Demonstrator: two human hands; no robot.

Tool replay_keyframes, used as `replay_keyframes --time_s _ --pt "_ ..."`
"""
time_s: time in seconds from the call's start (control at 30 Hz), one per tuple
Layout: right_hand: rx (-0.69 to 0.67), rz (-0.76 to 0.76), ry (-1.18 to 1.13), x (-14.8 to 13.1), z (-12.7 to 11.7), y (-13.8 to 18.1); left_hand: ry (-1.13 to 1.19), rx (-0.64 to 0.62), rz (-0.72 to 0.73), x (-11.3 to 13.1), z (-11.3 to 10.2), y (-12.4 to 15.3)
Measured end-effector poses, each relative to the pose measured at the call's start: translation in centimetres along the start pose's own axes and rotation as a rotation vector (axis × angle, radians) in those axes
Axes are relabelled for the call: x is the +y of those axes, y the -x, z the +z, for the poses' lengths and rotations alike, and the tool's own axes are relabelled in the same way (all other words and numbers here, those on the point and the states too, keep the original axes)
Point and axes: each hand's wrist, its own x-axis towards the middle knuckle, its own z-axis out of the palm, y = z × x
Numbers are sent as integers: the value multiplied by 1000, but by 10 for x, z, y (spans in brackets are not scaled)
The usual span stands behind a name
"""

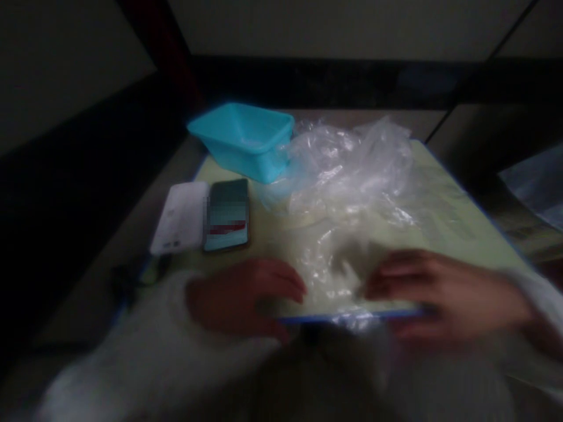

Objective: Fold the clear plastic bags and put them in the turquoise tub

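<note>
My left hand (pixel 244 296) and my right hand (pixel 435 290) rest at the near edge of a pale green board with a blue rim (pixel 466 217). Both are blurred by motion. Between them lies a clear plastic bag (pixel 334 269), and the fingertips of each hand point at it from either side. Whether either hand grips the bag is not clear. A bigger heap of crumpled clear plastic (pixel 347 170) sits behind it in the middle of the board.
A turquoise plastic tub (pixel 244 138) stands at the board's far left corner. A phone with its screen lit (pixel 227 214) and a white device (pixel 180 218) lie side by side at the left. The surroundings are dark.
</note>
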Motion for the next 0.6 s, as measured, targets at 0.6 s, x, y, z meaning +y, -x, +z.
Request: replay_keyframes --time_s 0.6 --pt "199 162 -78 34 27 -51 -380 58 -64 -17 32 -21"
